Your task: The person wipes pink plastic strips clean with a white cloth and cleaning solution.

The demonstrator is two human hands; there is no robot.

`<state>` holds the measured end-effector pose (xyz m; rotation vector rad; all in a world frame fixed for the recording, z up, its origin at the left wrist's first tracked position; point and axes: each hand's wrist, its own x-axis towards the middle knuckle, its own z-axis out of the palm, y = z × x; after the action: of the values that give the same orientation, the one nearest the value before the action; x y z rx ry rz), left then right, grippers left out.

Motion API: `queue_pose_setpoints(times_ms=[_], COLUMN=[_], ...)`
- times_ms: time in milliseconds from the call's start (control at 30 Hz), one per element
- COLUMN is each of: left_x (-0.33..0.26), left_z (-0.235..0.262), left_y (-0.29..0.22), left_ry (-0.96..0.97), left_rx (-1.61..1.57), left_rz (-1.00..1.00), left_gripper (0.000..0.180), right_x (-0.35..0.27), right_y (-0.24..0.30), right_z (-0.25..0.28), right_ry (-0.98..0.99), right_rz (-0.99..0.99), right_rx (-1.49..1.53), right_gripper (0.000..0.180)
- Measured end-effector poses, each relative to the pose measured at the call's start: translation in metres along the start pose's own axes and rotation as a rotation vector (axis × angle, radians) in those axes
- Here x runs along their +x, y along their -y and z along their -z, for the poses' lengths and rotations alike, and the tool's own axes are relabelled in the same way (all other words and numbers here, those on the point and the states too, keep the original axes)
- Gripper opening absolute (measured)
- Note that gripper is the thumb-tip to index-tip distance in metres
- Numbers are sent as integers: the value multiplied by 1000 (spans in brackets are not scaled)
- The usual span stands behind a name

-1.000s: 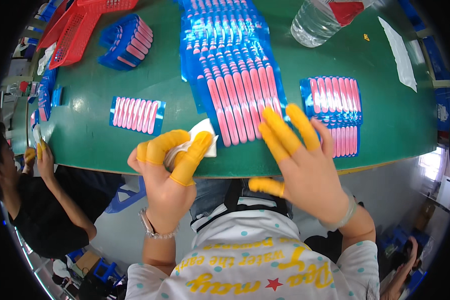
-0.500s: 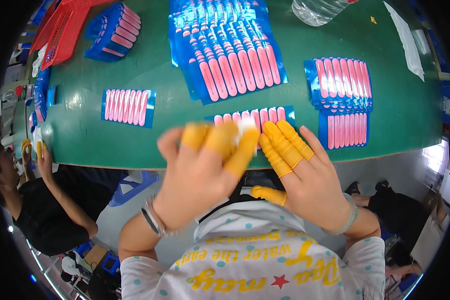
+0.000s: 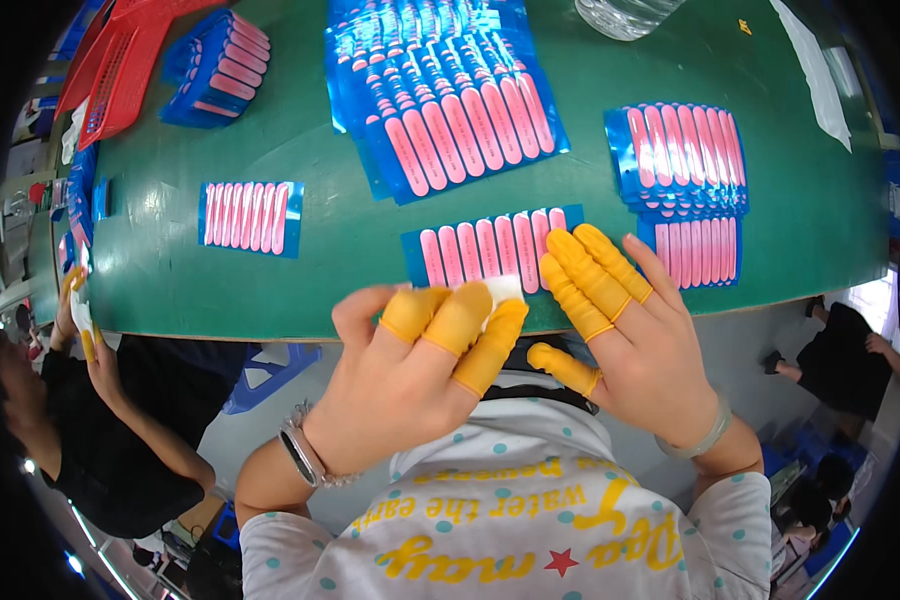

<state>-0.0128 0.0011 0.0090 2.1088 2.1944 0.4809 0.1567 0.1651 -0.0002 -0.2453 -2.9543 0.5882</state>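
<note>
Two hands of the wearer show, the left hand [image 3: 410, 385] and the right hand [image 3: 635, 345], with yellow finger cots [image 3: 590, 275] on seven fingertips that can be counted: three on the left, four on the right. On the green table [image 3: 170, 290] lie five lots of blue packs with pink strips: two single packs [image 3: 250, 217] [image 3: 485, 250], one large overlapping spread [image 3: 450, 95], and two stacks [image 3: 685, 180] [image 3: 215, 68]. There is one red basket [image 3: 115, 75] and one clear plastic bottle [image 3: 620, 15].

Pink-striped blue packet [image 3: 488, 248], green table [image 3: 270, 290], apparently yellow-capped fingers [image 3: 590, 270].
</note>
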Motion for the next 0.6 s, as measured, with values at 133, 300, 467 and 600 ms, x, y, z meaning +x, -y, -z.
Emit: queue_pose_setpoints(times_ms=[133, 300, 467, 600], left_x=[37, 19, 6, 17], left_z=[-4, -3, -3, 1], left_y=[13, -5, -15, -8], left_ry=[-70, 11, 27, 28], left_rx=[152, 122, -9, 52], left_rz=[-39, -50, 19, -60], left_gripper=[43, 40, 38, 39], right_x=[3, -1, -3, -6], right_y=[4, 5, -7, -9], right_z=[2, 0, 5, 4], right_ry=[18, 9, 1, -2], right_rz=[-4, -57, -25, -36], right_rx=[-14, 29, 32, 7], right_gripper=[63, 64, 66, 67])
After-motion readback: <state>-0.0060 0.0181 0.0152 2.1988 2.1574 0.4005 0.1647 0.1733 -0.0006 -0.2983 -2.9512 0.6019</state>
